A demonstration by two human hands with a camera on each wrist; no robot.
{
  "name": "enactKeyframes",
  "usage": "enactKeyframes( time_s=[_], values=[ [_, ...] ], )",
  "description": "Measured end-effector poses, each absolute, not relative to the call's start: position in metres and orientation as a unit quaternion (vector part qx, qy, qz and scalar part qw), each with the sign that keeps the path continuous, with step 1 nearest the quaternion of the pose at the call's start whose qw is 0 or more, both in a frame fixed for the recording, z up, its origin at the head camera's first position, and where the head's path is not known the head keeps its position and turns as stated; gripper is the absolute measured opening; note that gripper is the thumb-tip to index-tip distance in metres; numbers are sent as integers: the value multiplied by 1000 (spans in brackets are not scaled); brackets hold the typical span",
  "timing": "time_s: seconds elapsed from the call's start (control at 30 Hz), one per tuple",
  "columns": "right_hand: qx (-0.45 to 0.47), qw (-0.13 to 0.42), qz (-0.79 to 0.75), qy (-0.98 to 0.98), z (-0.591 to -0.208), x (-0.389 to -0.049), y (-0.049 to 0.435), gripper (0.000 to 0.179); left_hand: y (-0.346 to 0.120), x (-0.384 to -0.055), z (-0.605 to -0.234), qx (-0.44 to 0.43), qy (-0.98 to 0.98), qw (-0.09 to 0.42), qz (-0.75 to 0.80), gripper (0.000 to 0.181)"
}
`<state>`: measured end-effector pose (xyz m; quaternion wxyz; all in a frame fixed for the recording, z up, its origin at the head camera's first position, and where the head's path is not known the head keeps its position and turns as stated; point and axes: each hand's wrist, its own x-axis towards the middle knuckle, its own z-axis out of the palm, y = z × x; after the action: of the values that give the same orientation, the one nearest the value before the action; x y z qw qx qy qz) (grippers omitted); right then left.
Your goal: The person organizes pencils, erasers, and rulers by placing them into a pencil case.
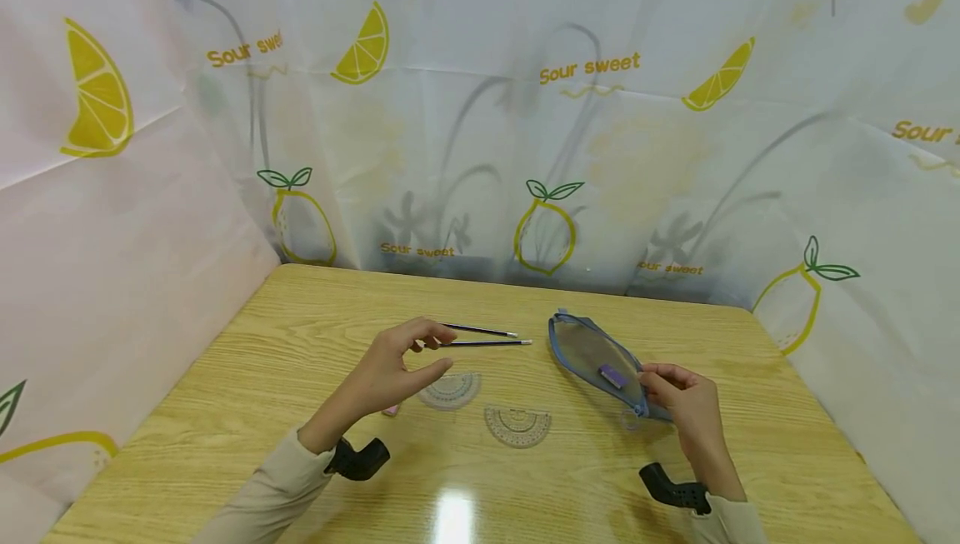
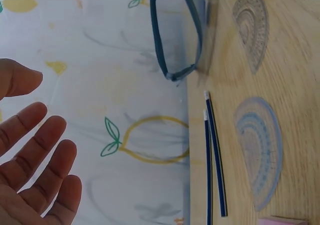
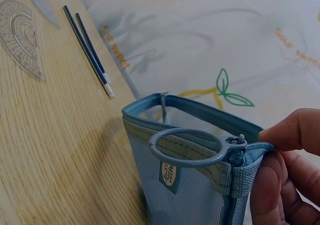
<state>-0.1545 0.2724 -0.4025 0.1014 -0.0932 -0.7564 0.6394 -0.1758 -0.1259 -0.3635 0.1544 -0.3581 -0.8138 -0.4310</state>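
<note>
My right hand pinches the zipper end of a blue mesh pencil pouch between thumb and fingers. The pouch's mouth gapes wide, and a purple eraser-like block shows inside it in the head view. A ring-shaped zipper pull hangs at the pinched corner. My left hand hovers over the table with fingers parted and nothing between them. Near it lie two dark blue pencils with white ends, a bluish clear protractor and a second clear protractor.
A small pink block lies beside the bluish protractor, partly covered by my left hand in the head view. The wooden table ends at a white lemon-print curtain along its back and sides.
</note>
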Motion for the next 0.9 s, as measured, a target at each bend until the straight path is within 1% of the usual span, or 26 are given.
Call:
enactKeyframes(
  time_s=[0.13,0.3,0.6,0.9],
  values=[
    [-92,101,640,-756,-404,-155,273,30,-135,-173,-370,-330,-825,156,-432,28],
    [-92,100,645,-752,-405,-156,274,28,-144,-170,-379,-272,-835,144,-455,27],
    [-97,101,646,-751,-405,-156,274,29,-157,-166,-397,-181,-843,136,-489,22],
    [-104,95,645,-751,-404,-156,274,27,-165,-163,-412,-110,-856,99,-495,21]
  ],
)
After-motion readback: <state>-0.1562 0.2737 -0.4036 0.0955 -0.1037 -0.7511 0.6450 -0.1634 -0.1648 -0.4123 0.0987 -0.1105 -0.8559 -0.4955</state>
